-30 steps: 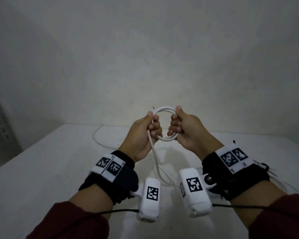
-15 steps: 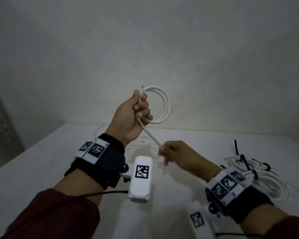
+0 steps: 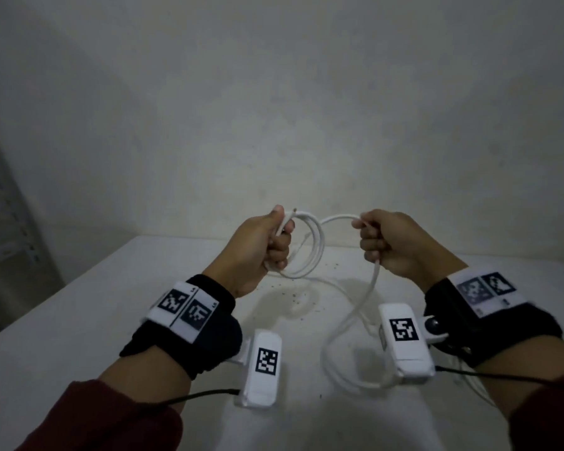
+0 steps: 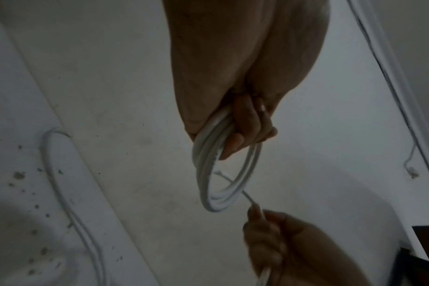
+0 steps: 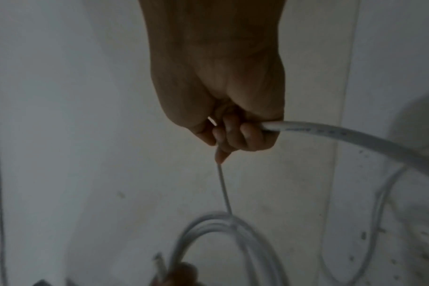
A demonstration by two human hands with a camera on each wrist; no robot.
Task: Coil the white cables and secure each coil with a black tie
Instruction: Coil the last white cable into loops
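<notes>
My left hand (image 3: 271,245) grips a small coil of white cable (image 3: 313,249) held up above the table (image 3: 79,320); in the left wrist view the fingers (image 4: 247,127) curl through the coil (image 4: 223,181). The cable's bare end (image 3: 294,210) sticks up by the left thumb. My right hand (image 3: 376,242) grips the free run of the same cable (image 5: 331,133) a short way right of the coil. From the right fist the cable tail (image 3: 349,323) hangs down and loops on the table. No black tie shows in these views.
The white table has dark specks (image 3: 300,291) near its middle and meets a plain wall behind. A shelf unit (image 3: 4,242) stands at the far left. A thin wire (image 4: 389,81) runs along the table's far side in the left wrist view.
My right hand rose from low on the cable to the coil's height, bringing an arc of cable toward the coil. The left hand with the coil came down and slightly right.
</notes>
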